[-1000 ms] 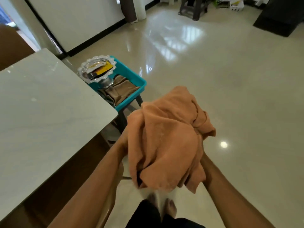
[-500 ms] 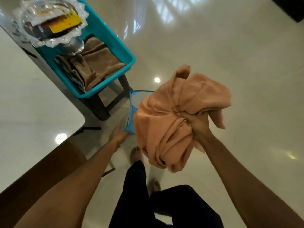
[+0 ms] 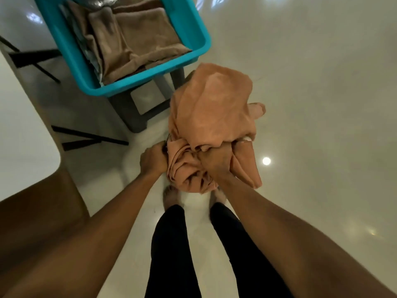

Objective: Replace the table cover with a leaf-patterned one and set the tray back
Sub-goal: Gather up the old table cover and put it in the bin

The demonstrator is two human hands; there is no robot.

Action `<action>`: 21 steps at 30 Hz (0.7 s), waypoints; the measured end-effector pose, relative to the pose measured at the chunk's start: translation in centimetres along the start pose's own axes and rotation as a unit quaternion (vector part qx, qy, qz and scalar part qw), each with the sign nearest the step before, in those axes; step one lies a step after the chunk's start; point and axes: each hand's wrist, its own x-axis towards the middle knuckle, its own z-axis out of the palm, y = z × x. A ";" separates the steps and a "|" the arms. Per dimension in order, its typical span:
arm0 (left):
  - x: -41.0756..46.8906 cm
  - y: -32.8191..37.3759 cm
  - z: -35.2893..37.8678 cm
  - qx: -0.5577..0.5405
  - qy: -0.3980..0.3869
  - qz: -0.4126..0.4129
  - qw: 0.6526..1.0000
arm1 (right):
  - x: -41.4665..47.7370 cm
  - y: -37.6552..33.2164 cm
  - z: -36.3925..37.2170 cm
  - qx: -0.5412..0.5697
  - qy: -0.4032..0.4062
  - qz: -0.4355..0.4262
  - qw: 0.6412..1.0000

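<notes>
Just below the teal basin (image 3: 202,39), off its right corner, the orange cloth (image 3: 212,112) is held bunched above the floor. The right hand's (image 3: 216,165) grip is closed round the gathered folds, presumably so that no loose end trails while the removed cover is put away. The left hand (image 3: 153,160) is curled against the bundle's side nearer the basin; whether its grip pinches fabric or something hidden beneath cannot be told. Inside the basin, folded brown cloths (image 3: 137,39) are stacked, from which the replacement is probably to be drawn.

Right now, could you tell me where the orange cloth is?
In the head view, the orange cloth is bunched mid-frame, gripped by the right hand, just below the blue basket.
</notes>
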 end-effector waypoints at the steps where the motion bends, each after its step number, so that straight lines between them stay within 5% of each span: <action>1: 0.3 -0.1 0.1 -0.002 0.015 -0.007 1.000 | 0.7 2.2 2.2 -0.029 -0.073 0.033 0.996; 5: 0.8 -1.1 1.0 0.000 0.056 -0.015 0.998 | 2.3 2.5 4.2 -0.178 -0.275 -0.006 0.945; 9: 1.3 -1.6 1.2 0.003 0.085 -0.035 0.996 | 4.4 1.6 3.7 -0.351 -0.486 -0.132 0.790; 11: 1.5 -1.8 0.7 0.022 0.076 -0.044 0.996 | 4.2 1.7 3.8 -0.346 -0.509 -0.189 0.766; 12: 1.4 -1.6 0.5 0.034 0.072 -0.041 0.996 | 3.8 1.0 3.1 -0.337 -0.469 -0.255 0.776; 13: 1.3 -1.4 0.4 0.042 0.068 -0.039 0.996 | 3.5 0.1 1.6 -0.293 -0.391 -0.279 0.827; 15: 1.1 -1.1 0.4 0.031 0.057 -0.045 0.997 | 3.4 -1.1 -1.8 -0.192 -0.195 -0.271 0.923; 17: 1.0 -1.0 0.7 -0.004 0.050 -0.066 0.997 | 4.1 -1.3 -6.4 -0.078 -0.010 -0.249 0.965; 19: 0.8 -1.2 1.2 -0.039 0.050 -0.092 0.994 | 5.9 -0.4 -10.2 0.043 0.104 -0.150 0.982; 21: 0.4 -1.0 1.7 -0.049 0.058 -0.113 0.991 | 8.4 2.1 -11.9 0.079 0.110 0.042 0.990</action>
